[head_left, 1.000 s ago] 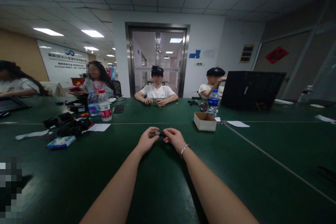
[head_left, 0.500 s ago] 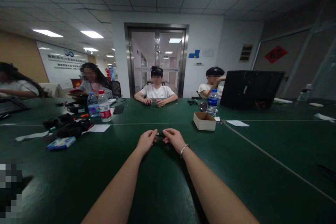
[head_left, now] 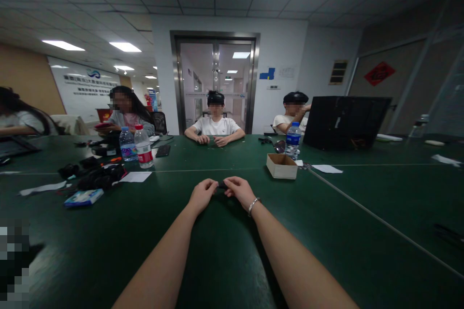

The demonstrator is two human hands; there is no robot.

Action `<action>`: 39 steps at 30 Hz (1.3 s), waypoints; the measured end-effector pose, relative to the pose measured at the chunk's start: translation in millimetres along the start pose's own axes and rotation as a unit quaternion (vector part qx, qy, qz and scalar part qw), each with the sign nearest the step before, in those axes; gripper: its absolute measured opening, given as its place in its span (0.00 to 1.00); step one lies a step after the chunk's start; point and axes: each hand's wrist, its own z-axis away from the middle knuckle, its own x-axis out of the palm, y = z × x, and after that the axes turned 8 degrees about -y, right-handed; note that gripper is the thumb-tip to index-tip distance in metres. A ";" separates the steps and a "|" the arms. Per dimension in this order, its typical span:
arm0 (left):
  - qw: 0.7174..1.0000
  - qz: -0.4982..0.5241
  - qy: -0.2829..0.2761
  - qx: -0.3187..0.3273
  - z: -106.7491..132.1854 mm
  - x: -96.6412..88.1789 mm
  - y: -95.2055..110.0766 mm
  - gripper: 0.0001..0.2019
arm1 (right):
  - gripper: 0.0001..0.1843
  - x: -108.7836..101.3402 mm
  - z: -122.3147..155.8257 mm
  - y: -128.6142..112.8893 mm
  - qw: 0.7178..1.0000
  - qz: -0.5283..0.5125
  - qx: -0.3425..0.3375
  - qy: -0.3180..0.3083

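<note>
In front of me, just above the green table [head_left: 224, 251], both hands meet at a small black stick-shaped object [head_left: 222, 185]. My left hand [head_left: 203, 194] is closed in a pinch at its left end. Thumb and fingers of my right hand [head_left: 239, 191], with a silver bracelet at the wrist, grip the right end. The fingers cover most of the object, and its exact kind is too small to make out.
An open pale box [head_left: 282, 168] stands ahead to the right, beside a water bottle [head_left: 293, 140]. Further right is a large black case [head_left: 344, 123]. On the left lie two bottles, black gear [head_left: 97, 176] and a blue packet [head_left: 84, 198]. Several people sit around the table.
The pale bit that showed between my left fingertips and the black object is now out of sight. My fingertips are slightly closer together. The view has shifted very slightly.
</note>
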 end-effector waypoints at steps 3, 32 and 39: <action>0.999 0.038 -0.002 0.028 1.1 -0.2 2.6 0.14 | 0.14 -0.5 -0.4 0.5 1.000 0.006 -0.004 -0.002; 0.997 0.074 -0.014 -0.011 0.9 0.3 2.9 0.18 | 0.15 -2.6 -1.8 3.6 1.000 0.011 -0.008 -0.013; 0.997 0.078 -0.017 0.016 3.0 0.1 2.6 0.17 | 0.14 -2.3 -0.1 0.6 1.000 0.016 0.000 -0.012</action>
